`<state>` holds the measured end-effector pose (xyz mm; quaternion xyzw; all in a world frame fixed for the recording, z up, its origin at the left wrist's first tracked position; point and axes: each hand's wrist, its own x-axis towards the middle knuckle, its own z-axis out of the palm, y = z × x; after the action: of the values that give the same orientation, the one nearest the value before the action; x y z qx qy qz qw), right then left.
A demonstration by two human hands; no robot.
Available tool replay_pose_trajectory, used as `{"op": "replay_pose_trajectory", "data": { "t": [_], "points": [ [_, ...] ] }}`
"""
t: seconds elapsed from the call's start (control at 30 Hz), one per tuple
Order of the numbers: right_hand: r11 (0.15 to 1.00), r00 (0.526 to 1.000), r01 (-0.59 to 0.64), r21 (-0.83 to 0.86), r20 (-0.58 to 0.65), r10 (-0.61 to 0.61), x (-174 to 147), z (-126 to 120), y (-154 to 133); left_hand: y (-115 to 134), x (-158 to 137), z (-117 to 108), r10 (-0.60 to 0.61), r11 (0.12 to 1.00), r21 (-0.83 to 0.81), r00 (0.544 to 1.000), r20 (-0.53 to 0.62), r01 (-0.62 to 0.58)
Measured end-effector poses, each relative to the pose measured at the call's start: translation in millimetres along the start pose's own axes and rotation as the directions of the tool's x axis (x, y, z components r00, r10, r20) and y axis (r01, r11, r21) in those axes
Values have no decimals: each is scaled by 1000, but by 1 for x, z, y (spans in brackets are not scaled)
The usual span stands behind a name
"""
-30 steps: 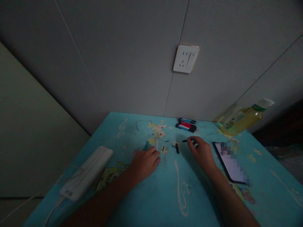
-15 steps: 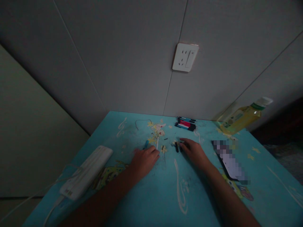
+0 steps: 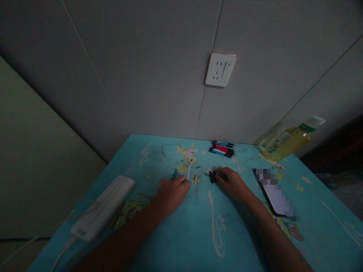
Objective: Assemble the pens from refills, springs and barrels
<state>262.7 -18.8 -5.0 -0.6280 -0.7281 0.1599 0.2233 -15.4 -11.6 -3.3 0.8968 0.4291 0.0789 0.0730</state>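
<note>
My left hand (image 3: 173, 192) rests on the table with its fingers curled around the near end of a thin white stick (image 3: 188, 172). Just beyond its knuckles lies a blue piece (image 3: 174, 173), partly hidden by the hand. To the right, my right hand (image 3: 231, 183) has its thumb and fingers closed at a small black piece (image 3: 214, 176), which stands close against another short black piece (image 3: 211, 176). Dark crumbs or small parts lie between the hands, too small to name.
A row of pens (image 3: 222, 148) lies near the wall. At the left is a white power strip (image 3: 103, 207) with its cable. On the right are a phone (image 3: 273, 194) and a bottle of yellow liquid (image 3: 290, 141). A wall socket (image 3: 220, 70) sits above the blue table (image 3: 181, 234).
My right hand has shifted slightly left, and its fingers have closed on the small black piece, moving it against the other one. The left hand is almost unchanged.
</note>
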Motion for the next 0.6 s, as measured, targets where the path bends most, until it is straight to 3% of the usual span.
{"op": "replay_pose_trajectory", "data": {
  "t": [0.6],
  "points": [
    [999,999,-30,9,35,30,0,-6,14,-2,0,-4,-4,998,-57,1000,22,5]
  ]
}}
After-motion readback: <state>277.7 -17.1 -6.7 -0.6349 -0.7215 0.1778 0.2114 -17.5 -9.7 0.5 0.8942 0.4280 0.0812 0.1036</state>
